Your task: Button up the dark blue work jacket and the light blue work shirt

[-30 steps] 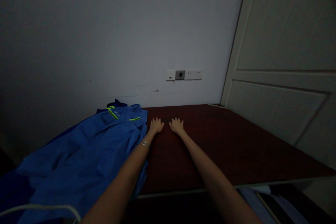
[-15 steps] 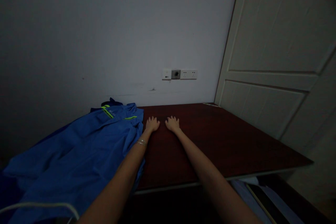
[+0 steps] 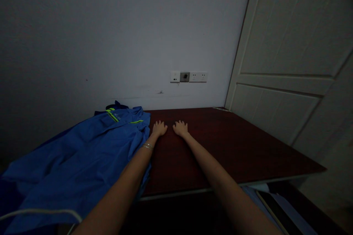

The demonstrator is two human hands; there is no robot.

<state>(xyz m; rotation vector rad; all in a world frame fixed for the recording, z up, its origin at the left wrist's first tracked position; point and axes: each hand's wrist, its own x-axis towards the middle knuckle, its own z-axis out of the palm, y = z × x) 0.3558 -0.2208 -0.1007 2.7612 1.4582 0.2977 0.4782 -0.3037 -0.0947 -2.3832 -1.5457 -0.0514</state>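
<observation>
My left hand [image 3: 159, 128] lies palm down on the dark red-brown tabletop [image 3: 237, 147], fingers spread, a thin bracelet [image 3: 148, 146] on its wrist. Just left of it is a blue jacket [image 3: 93, 150] with yellow-green stripes, spread over the table's left side. A short gap away, my right hand [image 3: 181, 128] also rests flat on the wood with its fingers apart. Neither hand holds anything. A darker blue garment [image 3: 117, 105] shows partly behind the jacket's collar.
Wall sockets [image 3: 198, 77] sit above the table's back edge. A white panelled door [image 3: 278, 95] stands to the right. Under the tabletop at lower right are dim flat items [image 3: 278, 209]. A pale cable [image 3: 41, 211] crosses the lower left.
Both hands stay flat in the same places on the table. Only the camera view has shifted very slightly.
</observation>
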